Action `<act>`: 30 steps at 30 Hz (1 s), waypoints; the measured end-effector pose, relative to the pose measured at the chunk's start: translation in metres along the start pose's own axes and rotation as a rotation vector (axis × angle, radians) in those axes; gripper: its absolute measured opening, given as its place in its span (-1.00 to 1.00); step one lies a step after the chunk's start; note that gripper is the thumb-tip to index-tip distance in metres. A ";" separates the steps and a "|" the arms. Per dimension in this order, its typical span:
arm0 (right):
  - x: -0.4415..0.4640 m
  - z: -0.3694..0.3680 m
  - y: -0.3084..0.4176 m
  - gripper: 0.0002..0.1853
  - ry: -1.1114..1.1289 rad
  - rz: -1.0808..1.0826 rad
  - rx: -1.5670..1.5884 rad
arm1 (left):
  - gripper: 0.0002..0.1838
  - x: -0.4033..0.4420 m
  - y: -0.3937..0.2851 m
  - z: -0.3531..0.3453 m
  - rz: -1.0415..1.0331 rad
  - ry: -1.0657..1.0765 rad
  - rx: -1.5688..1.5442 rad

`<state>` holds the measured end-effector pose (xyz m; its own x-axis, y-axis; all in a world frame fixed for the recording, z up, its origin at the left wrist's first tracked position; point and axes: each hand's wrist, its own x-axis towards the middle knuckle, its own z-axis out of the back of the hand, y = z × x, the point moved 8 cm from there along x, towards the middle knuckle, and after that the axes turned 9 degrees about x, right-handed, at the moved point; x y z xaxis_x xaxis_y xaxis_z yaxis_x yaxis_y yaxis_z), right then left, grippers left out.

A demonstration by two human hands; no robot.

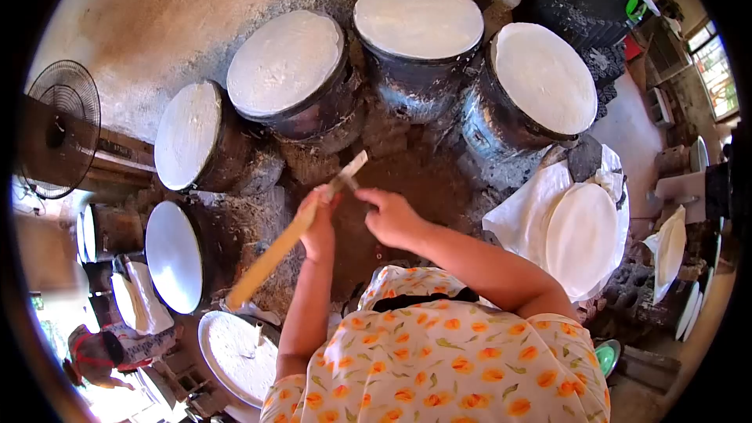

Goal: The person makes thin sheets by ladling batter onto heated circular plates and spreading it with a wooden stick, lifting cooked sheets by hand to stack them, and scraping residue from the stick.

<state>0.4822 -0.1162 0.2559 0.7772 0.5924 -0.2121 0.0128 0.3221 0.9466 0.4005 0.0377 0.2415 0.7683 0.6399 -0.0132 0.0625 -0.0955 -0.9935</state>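
Note:
My left hand (317,229) is closed around a long, flat wooden stick (270,265), which slants from lower left up to a pale, whitened tip. My right hand (393,219) is closed beside that tip, its index finger pointing toward it. A small dark piece shows at the right fingertips, but its kind is unclear. Both hands are above the brown floor (407,180), inside an arc of dark drum stoves. White, batter-like layers cover the round tops: the far left one (188,137), the left one (286,63), the middle one (418,17) and the right one (544,78).
A smooth pale round griddle (174,257) stands at left, above a wide pan of white batter (239,356). To the right, thin white round sheets (581,236) lie stacked on a white cloth (513,223). A fan (59,129) and another person (102,352) are at far left.

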 end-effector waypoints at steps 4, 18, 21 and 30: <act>0.021 0.018 -0.024 -0.51 -0.052 -0.302 0.213 | -0.81 -0.007 -0.011 -0.002 0.005 -0.019 -0.027; -0.040 0.048 0.041 -0.40 0.116 0.376 -0.822 | -0.76 0.018 -0.024 0.077 0.077 -0.227 -0.340; -0.048 0.036 0.046 -0.39 0.209 0.404 -0.874 | -0.72 0.032 -0.024 0.093 0.055 -0.205 -0.469; -0.068 0.017 0.053 -0.51 0.428 0.441 -0.840 | -0.61 0.047 -0.023 0.106 0.209 -0.296 -0.629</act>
<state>0.4408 -0.1523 0.3244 0.3166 0.9419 -0.1122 -0.7881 0.3270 0.5215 0.3673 0.1508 0.2514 0.6050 0.7313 -0.3149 0.3562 -0.6023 -0.7144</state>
